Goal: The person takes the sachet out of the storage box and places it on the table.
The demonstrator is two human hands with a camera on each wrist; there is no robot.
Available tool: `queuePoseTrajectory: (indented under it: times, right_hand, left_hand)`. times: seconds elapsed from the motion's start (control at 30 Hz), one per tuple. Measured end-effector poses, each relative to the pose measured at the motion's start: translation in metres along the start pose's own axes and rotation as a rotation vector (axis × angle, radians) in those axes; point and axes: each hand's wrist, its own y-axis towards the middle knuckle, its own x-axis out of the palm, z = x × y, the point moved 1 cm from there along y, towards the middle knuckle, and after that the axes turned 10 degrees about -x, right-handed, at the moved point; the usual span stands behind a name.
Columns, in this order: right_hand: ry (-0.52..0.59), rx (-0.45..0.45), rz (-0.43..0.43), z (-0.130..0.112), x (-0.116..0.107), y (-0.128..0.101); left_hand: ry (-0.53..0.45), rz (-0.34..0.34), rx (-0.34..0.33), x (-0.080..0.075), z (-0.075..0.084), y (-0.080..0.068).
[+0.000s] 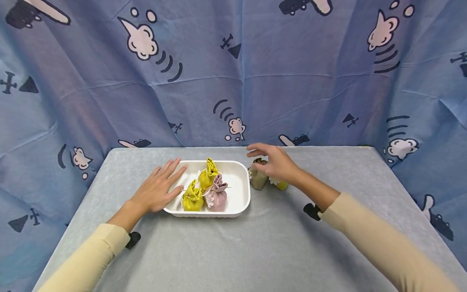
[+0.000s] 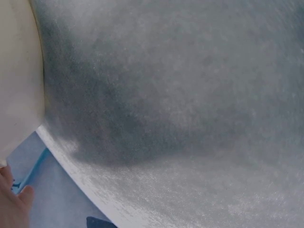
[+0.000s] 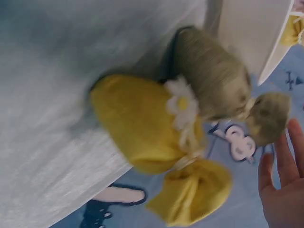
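A white tray (image 1: 236, 190) holds two yellow drawstring pouches (image 1: 192, 198) and a pink pouch (image 1: 217, 199) with a white flower. My left hand (image 1: 157, 188) lies with spread fingers at the tray's left rim. To the right of the tray stands an olive-green pouch (image 1: 258, 181), with another yellow pouch (image 3: 137, 121) beside it, partly hidden by my right hand in the head view. My right hand (image 1: 277, 163) hovers at the top of the olive pouch, thumb and fingers apart and loosely bent. The right wrist view shows its fingertips near the gathered top, gripping nothing.
The grey table (image 1: 204, 255) ends at a back edge just behind the tray. A blue patterned curtain (image 1: 204, 81) hangs behind and around it. Black wrist straps (image 1: 133, 240) show under both sleeves. The left wrist view mostly shows tabletop and the tray's side (image 2: 19, 71).
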Motion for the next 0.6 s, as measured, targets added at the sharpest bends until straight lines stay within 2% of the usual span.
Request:
queuePoseTrajectory:
  times: [0.2,0.6]
  right_hand:
    - [0.044,-0.084,-0.029,-0.017,0.015,0.005]
    - [0.181,-0.092,-0.209,-0.033,0.051,0.013]
  left_hand:
    - [0.000,0.003,0.000,0.000,0.000,0.001]
    - [-0.002,-0.009,-0.007,0.000,0.001,0.000]
